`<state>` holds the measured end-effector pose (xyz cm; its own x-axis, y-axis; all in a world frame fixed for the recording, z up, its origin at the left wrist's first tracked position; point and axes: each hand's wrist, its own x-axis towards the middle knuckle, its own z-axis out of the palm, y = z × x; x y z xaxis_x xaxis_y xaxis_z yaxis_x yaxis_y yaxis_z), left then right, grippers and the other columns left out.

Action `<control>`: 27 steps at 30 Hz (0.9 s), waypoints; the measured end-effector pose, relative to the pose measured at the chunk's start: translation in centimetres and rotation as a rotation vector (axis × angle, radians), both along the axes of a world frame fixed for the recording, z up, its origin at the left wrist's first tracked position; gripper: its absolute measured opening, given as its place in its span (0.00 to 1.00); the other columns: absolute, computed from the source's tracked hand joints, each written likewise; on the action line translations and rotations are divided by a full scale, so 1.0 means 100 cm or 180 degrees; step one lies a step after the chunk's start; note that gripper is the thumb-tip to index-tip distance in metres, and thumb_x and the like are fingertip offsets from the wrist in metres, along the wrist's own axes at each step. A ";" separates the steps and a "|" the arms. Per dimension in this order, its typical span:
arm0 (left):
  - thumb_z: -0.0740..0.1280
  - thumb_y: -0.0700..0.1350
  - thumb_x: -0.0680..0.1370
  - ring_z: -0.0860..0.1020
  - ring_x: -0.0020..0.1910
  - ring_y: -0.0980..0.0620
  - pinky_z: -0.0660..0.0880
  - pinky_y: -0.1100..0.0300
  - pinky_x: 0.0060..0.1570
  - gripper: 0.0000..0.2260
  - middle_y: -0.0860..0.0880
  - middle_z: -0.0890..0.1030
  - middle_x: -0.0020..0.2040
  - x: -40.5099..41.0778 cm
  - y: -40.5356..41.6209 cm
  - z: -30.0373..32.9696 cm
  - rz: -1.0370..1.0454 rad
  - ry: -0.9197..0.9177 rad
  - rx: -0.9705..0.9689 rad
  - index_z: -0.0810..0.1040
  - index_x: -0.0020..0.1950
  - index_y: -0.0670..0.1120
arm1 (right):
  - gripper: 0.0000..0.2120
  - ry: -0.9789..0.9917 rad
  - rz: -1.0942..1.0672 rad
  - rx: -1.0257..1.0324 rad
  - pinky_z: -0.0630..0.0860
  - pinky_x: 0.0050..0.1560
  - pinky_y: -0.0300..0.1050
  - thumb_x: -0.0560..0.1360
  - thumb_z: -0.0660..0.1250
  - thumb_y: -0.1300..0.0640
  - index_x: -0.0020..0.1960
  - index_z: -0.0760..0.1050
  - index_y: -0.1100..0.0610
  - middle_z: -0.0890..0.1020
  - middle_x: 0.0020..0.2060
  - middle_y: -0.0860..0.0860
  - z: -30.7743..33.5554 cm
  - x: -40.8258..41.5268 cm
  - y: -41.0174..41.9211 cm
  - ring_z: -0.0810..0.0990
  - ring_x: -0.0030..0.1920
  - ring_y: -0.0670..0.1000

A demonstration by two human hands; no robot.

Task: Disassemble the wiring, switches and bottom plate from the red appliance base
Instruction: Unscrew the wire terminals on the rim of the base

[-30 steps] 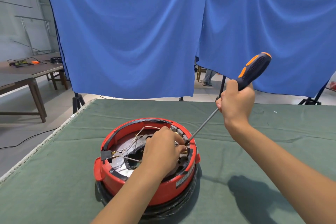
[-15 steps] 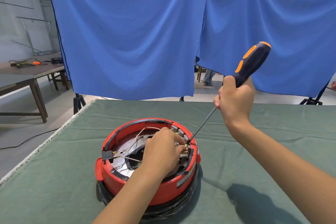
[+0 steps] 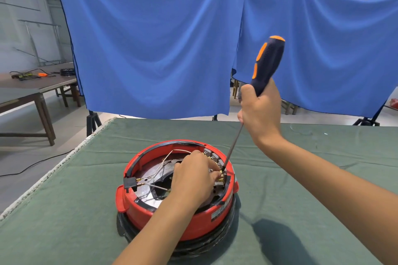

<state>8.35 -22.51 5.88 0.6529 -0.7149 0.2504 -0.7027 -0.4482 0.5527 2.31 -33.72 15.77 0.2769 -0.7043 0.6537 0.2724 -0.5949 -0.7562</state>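
**Screwdriver tip at terminal block inside red base**

Red appliance base [image 3: 172,219] sits upside down on green table cloth [image 3: 301,189], near the table's left-front part, on a black coiled ring at the bottom. Inside it: metal bottom plate [image 3: 148,194], thin white wires [image 3: 163,162], black plug block [image 3: 129,183] at left rim with brass pins, grey switch block [image 3: 212,155] at the far-right rim.

Left hand [image 3: 191,180] is down inside the base, fingers curled, fingertips pinching a small brass terminal [image 3: 221,177] near the right rim. Exactly what else the fingers hold can't be told, the hand covers it.

Right hand [image 3: 259,114] is raised above the base, fist wrapped tight around the screwdriver [image 3: 266,64], black-and-orange handle sticking up and tilted right. The metal shaft slopes down-left, tip touching the spot right by the left fingertips at the brass terminal.

Blue curtain [image 3: 150,38] hangs behind the table. Wooden bench [image 3: 32,90] with cables is far left.
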 end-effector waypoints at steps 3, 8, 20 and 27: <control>0.69 0.50 0.76 0.75 0.58 0.51 0.71 0.48 0.59 0.07 0.53 0.78 0.58 0.000 0.000 0.000 0.0006 -0.0047 0.0018 0.84 0.51 0.53 | 0.10 -0.0270 -0.0019 0.0453 0.64 0.20 0.37 0.73 0.58 0.65 0.37 0.62 0.52 0.63 0.22 0.44 -0.004 -0.005 -0.012 0.60 0.19 0.46; 0.69 0.50 0.76 0.75 0.58 0.51 0.71 0.48 0.59 0.07 0.53 0.78 0.58 0.001 -0.002 -0.001 0.0005 -0.0056 0.0021 0.84 0.52 0.53 | 0.10 -0.0427 -0.0219 0.0647 0.64 0.20 0.36 0.73 0.57 0.64 0.37 0.62 0.53 0.63 0.23 0.45 -0.011 -0.004 -0.021 0.61 0.18 0.45; 0.69 0.53 0.76 0.74 0.58 0.51 0.69 0.49 0.59 0.06 0.54 0.77 0.56 -0.001 -0.002 0.000 0.0116 -0.0187 0.0061 0.83 0.50 0.56 | 0.05 -0.0313 -0.0070 0.0392 0.66 0.21 0.39 0.71 0.59 0.62 0.40 0.64 0.53 0.66 0.25 0.46 -0.011 -0.009 -0.017 0.64 0.17 0.46; 0.67 0.53 0.77 0.72 0.60 0.49 0.64 0.50 0.56 0.07 0.53 0.77 0.57 0.000 -0.010 0.004 0.0348 -0.0453 0.0196 0.83 0.53 0.57 | 0.07 0.0192 0.0104 -0.0589 0.70 0.25 0.54 0.70 0.59 0.58 0.37 0.61 0.50 0.64 0.24 0.42 0.001 0.009 0.004 0.64 0.26 0.54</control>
<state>8.31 -23.49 6.31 0.6886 -0.6585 0.3036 -0.7170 -0.5561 0.4203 3.19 -33.31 15.83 0.3403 -0.5635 0.7528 0.2515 -0.7168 -0.6503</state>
